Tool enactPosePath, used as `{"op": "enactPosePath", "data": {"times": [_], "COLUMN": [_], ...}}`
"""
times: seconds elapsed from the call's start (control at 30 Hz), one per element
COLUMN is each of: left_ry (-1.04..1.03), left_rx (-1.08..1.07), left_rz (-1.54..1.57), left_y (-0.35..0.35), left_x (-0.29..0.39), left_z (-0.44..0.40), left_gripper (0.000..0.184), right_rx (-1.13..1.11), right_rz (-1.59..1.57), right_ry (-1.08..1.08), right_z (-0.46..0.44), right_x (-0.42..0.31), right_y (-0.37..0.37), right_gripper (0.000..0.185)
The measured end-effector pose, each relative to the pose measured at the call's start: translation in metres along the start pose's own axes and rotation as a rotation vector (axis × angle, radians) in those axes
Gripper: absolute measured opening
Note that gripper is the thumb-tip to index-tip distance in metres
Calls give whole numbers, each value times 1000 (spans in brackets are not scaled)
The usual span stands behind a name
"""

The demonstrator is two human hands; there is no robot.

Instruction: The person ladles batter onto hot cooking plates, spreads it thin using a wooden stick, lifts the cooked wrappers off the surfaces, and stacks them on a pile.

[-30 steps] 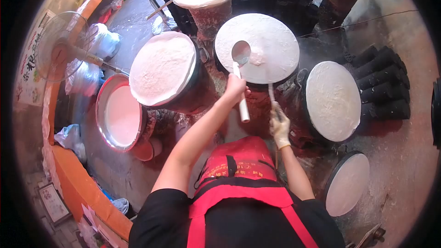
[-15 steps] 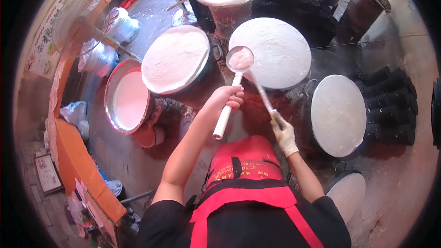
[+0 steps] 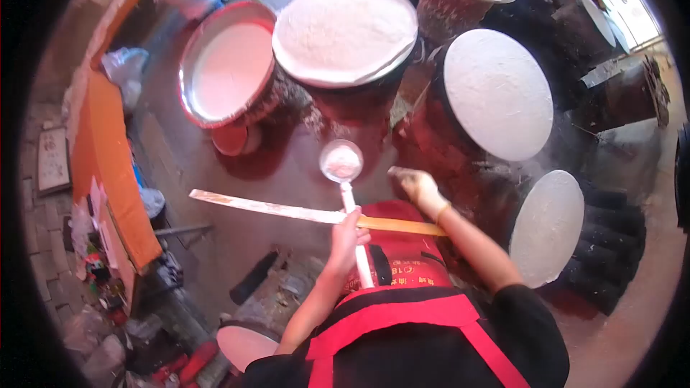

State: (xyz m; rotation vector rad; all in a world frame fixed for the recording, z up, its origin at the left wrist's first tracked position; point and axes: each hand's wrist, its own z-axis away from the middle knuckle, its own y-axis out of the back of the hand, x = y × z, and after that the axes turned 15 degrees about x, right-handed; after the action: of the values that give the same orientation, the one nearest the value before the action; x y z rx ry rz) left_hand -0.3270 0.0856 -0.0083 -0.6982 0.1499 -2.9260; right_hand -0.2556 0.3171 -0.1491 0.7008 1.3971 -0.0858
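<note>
My left hand (image 3: 348,236), bare, is wrapped round the white handle of a ladle (image 3: 341,161), whose round bowl holds pale batter. The same hand grips a long flat spatula (image 3: 266,205), which lies crosswise over the ladle handle. The spatula's pale, batter-smeared blade points left, and its yellow handle end reaches under my right wrist. My right hand (image 3: 418,188) wears a dirty pale glove and is in the air near the red apron (image 3: 406,262). Its fingers stretch leftward, with nothing visible in them. The nearest round griddle (image 3: 497,93), covered in white, is up and right of it.
A red-rimmed basin (image 3: 188,93) of batter stands at the left, beside a griddle with a white sheet (image 3: 345,32). Another white-topped griddle (image 3: 548,226) is at the right. An orange counter edge (image 3: 118,172) runs along the left. Bags and clutter lie low left.
The spatula has passed from my right hand into my left, alongside the ladle. Both hands have come back toward my body, and the view has turned left, away from the griddles.
</note>
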Motion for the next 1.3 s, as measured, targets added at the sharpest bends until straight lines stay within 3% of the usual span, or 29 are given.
{"op": "enactPosePath", "data": {"times": [0.03,0.17,0.23,0.3,0.33,0.37,0.4,0.67,0.97,1.07,1.13,1.17,1.23,1.3], "left_ry": [19,49,82,126,142,166,181,199,158,172,173,178,166,134], "left_rx": [-2,172,262,326,333,357,366,300,388,379,384,380,388,400], "left_rz": [44,135,146,208,250,268,280,357,416,445,479,496,540,564], "left_y": [14,56,76,72,77,78,80,92,88,89,91,93,94,95], "left_x": [1,33,47,47,44,45,49,64,70,72,76,77,75,76], "left_z": [-18,-42,-56,-67,-71,-74,-78,-94,-90,-87,-87,-86,-82,-77], "left_gripper": [13,12,9,9,9,9,10,18,26,20,19,18,17,20], "right_rx": [57,-118,-318,-17,-30,5,29,62,30,-11,-330,-68,-312,-435], "right_rz": [94,786,927,178,76,531,726,903,1015,1065,1289,852,952,912], "right_ry": [201,-398,-494,-960,-962,-575,-474,-389,-315,-272,-306,-759,-98,60], "right_z": [-8,-69,-91,-81,-84,-101,-108,-116,-127,-139,-161,-177,-205,-239], "right_x": [106,139,179,400,447,419,393,379,393,390,361,247,220,187], "right_y": [-24,-2,-5,21,25,29,30,49,55,52,27,-31,-78,-137], "right_gripper": [33,38,40,44,48,46,46,44,43,42,41,36,38,42]}}
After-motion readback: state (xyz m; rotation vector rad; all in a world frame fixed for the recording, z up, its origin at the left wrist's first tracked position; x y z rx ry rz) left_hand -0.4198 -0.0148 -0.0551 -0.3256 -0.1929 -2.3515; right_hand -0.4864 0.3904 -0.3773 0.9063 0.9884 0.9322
